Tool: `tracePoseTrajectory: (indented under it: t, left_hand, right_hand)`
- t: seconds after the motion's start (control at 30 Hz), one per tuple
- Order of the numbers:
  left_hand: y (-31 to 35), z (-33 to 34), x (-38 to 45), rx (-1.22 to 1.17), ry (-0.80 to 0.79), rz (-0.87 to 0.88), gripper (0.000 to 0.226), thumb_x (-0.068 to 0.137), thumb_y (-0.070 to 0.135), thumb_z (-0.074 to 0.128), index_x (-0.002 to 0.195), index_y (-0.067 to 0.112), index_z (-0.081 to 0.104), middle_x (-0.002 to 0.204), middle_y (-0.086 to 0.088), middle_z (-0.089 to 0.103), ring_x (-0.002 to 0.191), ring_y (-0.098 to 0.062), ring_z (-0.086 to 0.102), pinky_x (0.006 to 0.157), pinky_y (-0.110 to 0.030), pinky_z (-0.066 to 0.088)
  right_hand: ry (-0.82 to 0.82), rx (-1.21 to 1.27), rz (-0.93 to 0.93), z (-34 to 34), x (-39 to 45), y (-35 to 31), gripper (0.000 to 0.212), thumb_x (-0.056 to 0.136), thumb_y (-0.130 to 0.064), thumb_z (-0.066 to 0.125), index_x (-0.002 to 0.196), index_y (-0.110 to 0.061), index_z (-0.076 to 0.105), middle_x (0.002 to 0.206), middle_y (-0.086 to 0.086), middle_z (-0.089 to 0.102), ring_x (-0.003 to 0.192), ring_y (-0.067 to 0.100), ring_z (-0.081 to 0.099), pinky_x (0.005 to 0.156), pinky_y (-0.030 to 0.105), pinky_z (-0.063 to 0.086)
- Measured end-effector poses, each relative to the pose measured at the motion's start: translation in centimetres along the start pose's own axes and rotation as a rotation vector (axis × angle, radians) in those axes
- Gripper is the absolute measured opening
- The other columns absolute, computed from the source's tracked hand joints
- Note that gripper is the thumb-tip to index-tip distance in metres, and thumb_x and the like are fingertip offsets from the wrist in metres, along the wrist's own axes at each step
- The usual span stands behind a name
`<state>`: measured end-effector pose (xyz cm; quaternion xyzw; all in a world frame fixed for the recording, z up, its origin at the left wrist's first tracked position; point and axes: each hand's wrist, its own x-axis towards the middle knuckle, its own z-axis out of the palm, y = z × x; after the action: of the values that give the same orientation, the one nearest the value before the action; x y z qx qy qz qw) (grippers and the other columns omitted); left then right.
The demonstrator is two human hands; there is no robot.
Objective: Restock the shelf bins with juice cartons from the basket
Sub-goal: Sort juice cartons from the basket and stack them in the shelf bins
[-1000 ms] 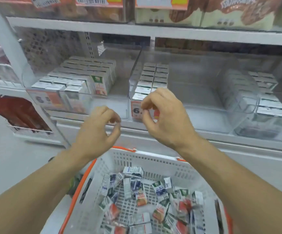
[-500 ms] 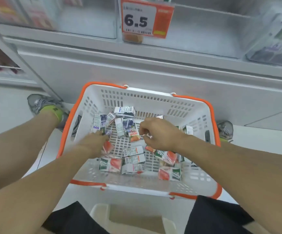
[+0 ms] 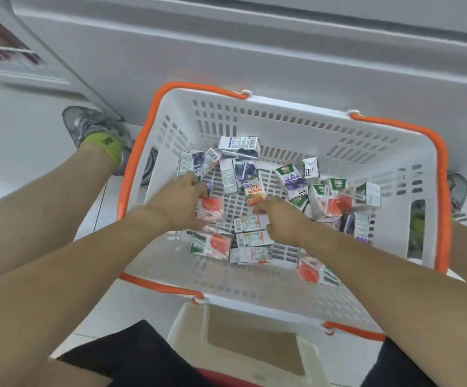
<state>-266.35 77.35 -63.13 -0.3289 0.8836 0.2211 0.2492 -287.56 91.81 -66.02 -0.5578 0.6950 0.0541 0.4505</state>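
Since half a second ago our hands have sunk deeper into the white basket [image 3: 296, 286]. Our left hand [image 3: 179, 203] has its fingers curled on a red carton [image 3: 211, 209]; our right hand [image 3: 281, 219] pinches an orange carton [image 3: 254, 192]. Juice cartons [image 3: 296, 178] crowd mid-floor; the near floor and far wall have room.

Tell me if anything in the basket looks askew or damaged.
The juice cartons lie jumbled in the white basket, tipped at all angles and overlapping rather than stacked. No spill or crushed carton is plainly visible.
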Motion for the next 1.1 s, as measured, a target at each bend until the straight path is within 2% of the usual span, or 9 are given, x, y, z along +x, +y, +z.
tracePoseTrajectory:
  t: [0.13, 0.3, 0.4, 0.5, 0.63, 0.7, 0.87, 0.97, 1.1]
  left_hand:
    - [0.5, -2.0, -1.1, -0.216, -0.152, -0.057, 0.056, 0.073, 0.038, 0.083, 0.104, 0.02, 0.041, 0.089, 0.007, 0.049, 0.081, -0.018, 0.049, 0.06, -0.028, 0.039]
    - [0.1, -4.6, -4.0, -0.59, -0.164, -0.078, 0.049, 0.068, 0.033, 0.09, 0.097, 0.024, 0.051, 0.105, -0.004, 0.058, 0.071, -0.01, 0.059, 0.062, -0.028, 0.043]
    - [0.3, -6.8, -6.1, -0.741, -0.171, -0.118, 0.05, 0.064, 0.038, 0.091, 0.097, 0.022, 0.057, 0.087, 0.004, 0.054, 0.051, -0.001, 0.048, 0.056, -0.022, 0.039]
    - [0.9, -9.0, -8.1, -0.861, -0.192, -0.117, 0.055, 0.059, 0.028, 0.093, 0.102, 0.018, 0.06, 0.085, -0.008, 0.049, 0.061, -0.012, 0.053, 0.058, -0.02, 0.046]
    - [1.9, -12.6, -10.7, -0.87, -0.203, -0.046, 0.051, 0.066, 0.016, 0.091, 0.109, 0.025, 0.066, 0.102, -0.007, 0.064, 0.083, -0.012, 0.073, 0.075, -0.02, 0.053]
    - [2.5, -14.9, -11.7, -0.975, -0.24, 0.04, 0.05, 0.067, 0.008, 0.09, 0.111, 0.021, 0.068, 0.104, -0.013, 0.068, 0.094, -0.024, 0.072, 0.08, -0.032, 0.057]
    - [4.9, -21.2, -14.5, -1.161, -0.221, 0.226, 0.04, 0.079, -0.008, 0.074, 0.111, 0.014, 0.066, 0.1, -0.009, 0.069, 0.087, -0.022, 0.068, 0.071, -0.027, 0.057]
    - [5.8, -24.8, -15.6, -1.274, -0.248, 0.373, 0.044, 0.073, -0.004, 0.076, 0.112, 0.011, 0.064, 0.101, -0.012, 0.065, 0.089, -0.023, 0.063, 0.075, -0.031, 0.056]
    - [8.1, -27.9, -15.6, -1.47, -0.207, 0.427, 0.039, 0.068, 0.012, 0.079, 0.106, 0.008, 0.07, 0.097, -0.019, 0.064, 0.081, -0.028, 0.062, 0.068, -0.036, 0.055]
  right_hand:
    - [-0.053, -0.08, -0.053, 1.4, 1.2, -0.4, 0.059, 0.094, -0.015, 0.063, 0.149, -0.014, 0.041, 0.158, 0.008, 0.031, 0.139, 0.032, 0.037, 0.114, 0.04, 0.035]
    - [0.017, -0.015, -0.019, 1.6, 1.8, -0.1, 0.056, 0.086, -0.024, 0.076, 0.138, -0.015, 0.056, 0.14, 0.009, 0.056, 0.126, 0.03, 0.052, 0.106, 0.038, 0.041]
    - [-0.007, -0.144, -0.028, 0.9, 0.9, -0.7, 0.043, 0.095, -0.024, 0.065, 0.134, -0.01, 0.055, 0.129, 0.014, 0.06, 0.113, 0.032, 0.058, 0.095, 0.038, 0.046]
    - [-0.071, -0.149, 0.003, -2.2, -0.4, -2.2, 0.043, 0.102, -0.036, 0.049, 0.134, -0.007, 0.052, 0.128, 0.014, 0.06, 0.113, 0.029, 0.059, 0.096, 0.039, 0.048]
    - [-0.141, -0.114, 0.018, -11.0, -4.4, -4.7, 0.048, 0.105, -0.045, 0.039, 0.085, -0.006, 0.059, 0.08, 0.006, 0.062, 0.073, 0.022, 0.062, 0.069, 0.032, 0.048]
    - [-0.185, 0.085, 0.035, -15.3, -7.8, -6.1, 0.049, 0.105, -0.043, 0.04, 0.094, -0.001, 0.064, 0.089, 0.013, 0.071, 0.081, 0.029, 0.071, 0.075, 0.038, 0.059]
    - [-0.186, 0.41, -0.011, -23.4, -17.1, -8.9, 0.038, 0.104, -0.03, 0.048, 0.119, 0.003, 0.06, 0.111, 0.023, 0.071, 0.098, 0.039, 0.071, 0.086, 0.057, 0.058]
    - [-0.101, 0.512, -0.118, -25.9, -20.9, -9.9, 0.036, 0.104, -0.027, 0.047, 0.116, 0.004, 0.059, 0.103, 0.025, 0.072, 0.089, 0.039, 0.071, 0.071, 0.041, 0.06]
    - [0.249, 0.729, -0.264, -26.1, -22.6, -9.7, 0.032, 0.097, -0.036, 0.054, 0.094, -0.006, 0.063, 0.078, 0.016, 0.063, 0.064, 0.025, 0.059, 0.054, 0.029, 0.041]
